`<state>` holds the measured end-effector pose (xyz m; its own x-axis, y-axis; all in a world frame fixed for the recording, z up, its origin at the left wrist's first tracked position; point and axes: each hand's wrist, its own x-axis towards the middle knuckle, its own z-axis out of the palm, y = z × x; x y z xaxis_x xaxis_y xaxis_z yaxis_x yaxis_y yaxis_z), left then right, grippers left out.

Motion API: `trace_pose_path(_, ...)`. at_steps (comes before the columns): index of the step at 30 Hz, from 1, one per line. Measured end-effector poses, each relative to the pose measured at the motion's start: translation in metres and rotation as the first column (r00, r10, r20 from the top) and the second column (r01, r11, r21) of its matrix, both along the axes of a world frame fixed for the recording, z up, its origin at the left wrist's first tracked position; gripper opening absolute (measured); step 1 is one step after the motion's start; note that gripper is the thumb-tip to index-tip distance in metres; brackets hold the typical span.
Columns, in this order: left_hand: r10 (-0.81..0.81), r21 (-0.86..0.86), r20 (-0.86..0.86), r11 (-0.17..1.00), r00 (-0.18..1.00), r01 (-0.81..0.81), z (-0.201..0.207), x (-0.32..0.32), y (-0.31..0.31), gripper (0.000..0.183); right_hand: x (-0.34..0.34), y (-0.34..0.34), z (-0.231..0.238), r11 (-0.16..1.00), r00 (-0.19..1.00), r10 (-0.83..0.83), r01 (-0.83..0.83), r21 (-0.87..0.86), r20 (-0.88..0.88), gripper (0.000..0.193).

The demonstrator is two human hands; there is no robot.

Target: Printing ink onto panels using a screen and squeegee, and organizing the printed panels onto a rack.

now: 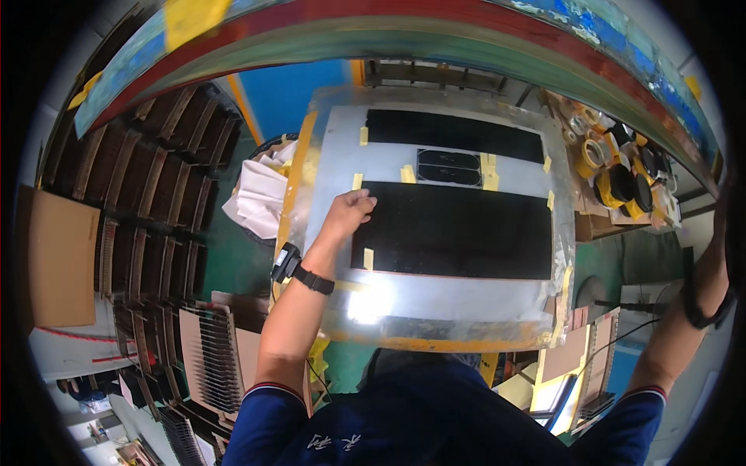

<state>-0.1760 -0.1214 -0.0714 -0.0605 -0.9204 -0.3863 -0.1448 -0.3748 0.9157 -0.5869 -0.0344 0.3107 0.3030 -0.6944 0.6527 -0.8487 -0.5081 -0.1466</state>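
My left hand (351, 213) is at the upper left corner of a large black rectangular sheet (458, 233). Its thumb and fingers are pinched together over the sheet's edge, close to a yellow tape piece (357, 182); what lies between them, if anything, is hidden. The sheet lies flat on a pale board (334, 155) with more tape strips at its edges. Beyond it lie a small black piece with rounded outlines (449, 166) and a long black strip (458, 133). My right hand (719, 260) is raised at the far right, near the lower end of a beam; its fingers are lost in shadow.
A paint-stained beam (404, 31) arches across the top, above the board. Tape rolls (590, 155) and dark round containers crowd a surface at right. Dark slotted racks (155, 179) stand at left, beside a bin with crumpled pale paper (263, 194). More racks flank me below.
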Motion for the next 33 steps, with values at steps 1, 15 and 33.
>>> trace_pose_path(1,0.006,0.005,-0.067,1.000,0.998,-0.006,0.000,-0.010,-0.013,0.053,0.003,0.007,-0.015,0.999,0.999,0.004,-0.003,-0.032,0.052,0.058)
trace_pose_path(15,0.109,0.099,-0.347,0.992,0.931,-0.080,-0.004,-0.070,-0.098,0.036,-0.025,-0.167,-0.446,0.371,0.534,-0.757,-0.122,0.921,0.376,0.038)
trace_pose_path(33,0.067,0.014,-0.105,0.998,0.992,-0.065,0.078,-0.019,-0.017,0.022,0.078,-0.074,-0.313,0.468,0.498,-0.465,-0.564,0.681,0.732,0.014)
